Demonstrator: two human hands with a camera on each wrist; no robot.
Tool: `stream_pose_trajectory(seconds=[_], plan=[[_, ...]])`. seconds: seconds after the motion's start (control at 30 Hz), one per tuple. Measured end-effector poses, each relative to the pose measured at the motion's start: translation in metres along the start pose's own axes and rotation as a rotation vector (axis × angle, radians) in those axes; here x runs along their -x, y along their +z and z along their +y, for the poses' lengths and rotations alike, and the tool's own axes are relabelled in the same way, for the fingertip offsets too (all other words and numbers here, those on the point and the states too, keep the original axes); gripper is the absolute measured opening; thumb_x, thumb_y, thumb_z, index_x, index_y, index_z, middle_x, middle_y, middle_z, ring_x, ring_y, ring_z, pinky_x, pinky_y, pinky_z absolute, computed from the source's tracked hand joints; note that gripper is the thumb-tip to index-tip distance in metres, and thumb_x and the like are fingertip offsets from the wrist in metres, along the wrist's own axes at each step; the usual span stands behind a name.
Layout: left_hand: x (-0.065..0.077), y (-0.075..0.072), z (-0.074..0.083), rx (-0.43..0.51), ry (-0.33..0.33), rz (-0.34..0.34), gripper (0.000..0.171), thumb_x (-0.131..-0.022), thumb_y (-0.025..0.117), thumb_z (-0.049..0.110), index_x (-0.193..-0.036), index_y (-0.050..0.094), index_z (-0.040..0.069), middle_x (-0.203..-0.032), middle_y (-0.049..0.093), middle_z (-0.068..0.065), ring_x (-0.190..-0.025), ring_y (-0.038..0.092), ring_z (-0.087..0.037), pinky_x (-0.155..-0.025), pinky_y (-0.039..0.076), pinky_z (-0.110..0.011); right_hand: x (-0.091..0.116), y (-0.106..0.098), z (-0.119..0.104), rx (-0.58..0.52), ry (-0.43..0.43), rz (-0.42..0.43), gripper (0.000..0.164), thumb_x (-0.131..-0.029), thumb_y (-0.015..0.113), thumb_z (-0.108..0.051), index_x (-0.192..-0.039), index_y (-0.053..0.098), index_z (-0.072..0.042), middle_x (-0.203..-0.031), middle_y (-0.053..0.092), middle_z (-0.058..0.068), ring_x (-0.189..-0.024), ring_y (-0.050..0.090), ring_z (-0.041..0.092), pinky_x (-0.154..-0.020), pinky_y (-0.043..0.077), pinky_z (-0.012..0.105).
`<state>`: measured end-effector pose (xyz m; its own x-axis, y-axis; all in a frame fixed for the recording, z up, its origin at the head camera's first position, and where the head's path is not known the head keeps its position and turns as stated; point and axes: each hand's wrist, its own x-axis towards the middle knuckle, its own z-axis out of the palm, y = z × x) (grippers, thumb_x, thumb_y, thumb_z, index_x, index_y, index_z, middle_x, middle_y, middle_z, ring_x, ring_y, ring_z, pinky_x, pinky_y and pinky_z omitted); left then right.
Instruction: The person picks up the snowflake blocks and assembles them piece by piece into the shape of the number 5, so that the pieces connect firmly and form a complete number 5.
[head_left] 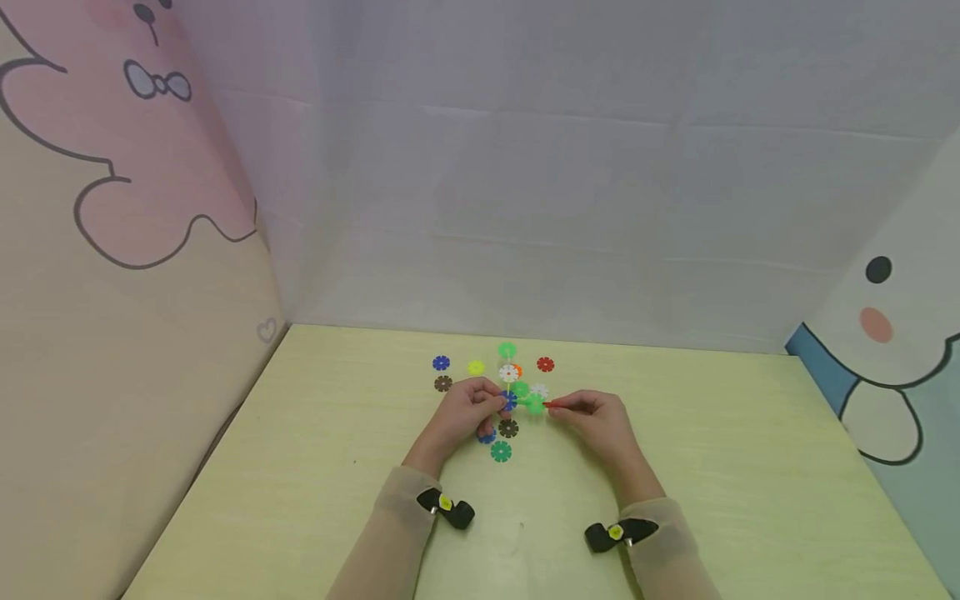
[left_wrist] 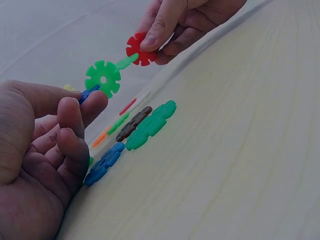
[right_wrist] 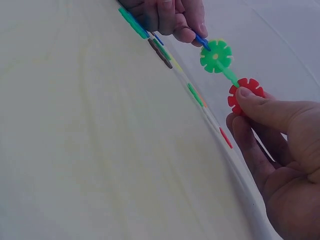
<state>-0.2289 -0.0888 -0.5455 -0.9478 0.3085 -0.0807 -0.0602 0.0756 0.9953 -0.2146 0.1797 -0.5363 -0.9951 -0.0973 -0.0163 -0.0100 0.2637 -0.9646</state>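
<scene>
My left hand (head_left: 470, 410) pinches a blue notched plastic disc (head_left: 509, 401) between thumb and fingertips. Joined to it is a bright green disc (left_wrist: 102, 79), and an edge-on green disc (left_wrist: 126, 61) links that one to a red disc (left_wrist: 141, 49). The right hand (head_left: 597, 421) pinches the red disc between thumb and fingers. From the blue disc, a line of joined discs appears to run away from me in the head view, with a white disc (head_left: 508, 373) and a light green disc (head_left: 507, 350) in it. The joined pieces are held above the table.
Loose discs lie around the hands on the pale wooden table (head_left: 300, 500): dark green (head_left: 501, 452), brown (head_left: 508, 428), blue (head_left: 441, 363), yellow (head_left: 476, 367), red (head_left: 545, 364) and several others. A white cloth wall (head_left: 525, 208) stands behind the table, with printed panels at both sides.
</scene>
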Motion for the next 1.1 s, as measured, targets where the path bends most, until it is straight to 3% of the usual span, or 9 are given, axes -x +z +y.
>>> stream_pose_trajectory(seconds=[0.87,1.1], plan=[[0.0004,-0.0012,-0.0019,-0.001,-0.005,0.007,0.008,-0.107,0.071,0.010,-0.106,0.069,0.002,-0.088,0.080,-0.011,-0.053,0.054,-0.009,-0.052,0.047,-0.022,0.0022,0.0053,-0.0009,-0.002,-0.002,-0.017,0.013,-0.091,0.089,-0.006,-0.101,0.084,0.000,-0.103,0.083,0.010,-0.097,0.075,0.016,-0.081,0.056,0.022],[0.0012,-0.0003,0.0004,0.002,-0.012,0.004,0.008,-0.108,0.070,0.011,-0.107,0.070,0.003,-0.089,0.080,-0.010,-0.052,0.053,-0.009,-0.051,0.046,-0.022,-0.0002,0.0058,-0.0007,-0.041,-0.015,0.012,0.011,-0.092,0.088,-0.003,-0.100,0.084,0.002,-0.101,0.083,0.010,-0.095,0.076,0.011,-0.082,0.057,0.021]])
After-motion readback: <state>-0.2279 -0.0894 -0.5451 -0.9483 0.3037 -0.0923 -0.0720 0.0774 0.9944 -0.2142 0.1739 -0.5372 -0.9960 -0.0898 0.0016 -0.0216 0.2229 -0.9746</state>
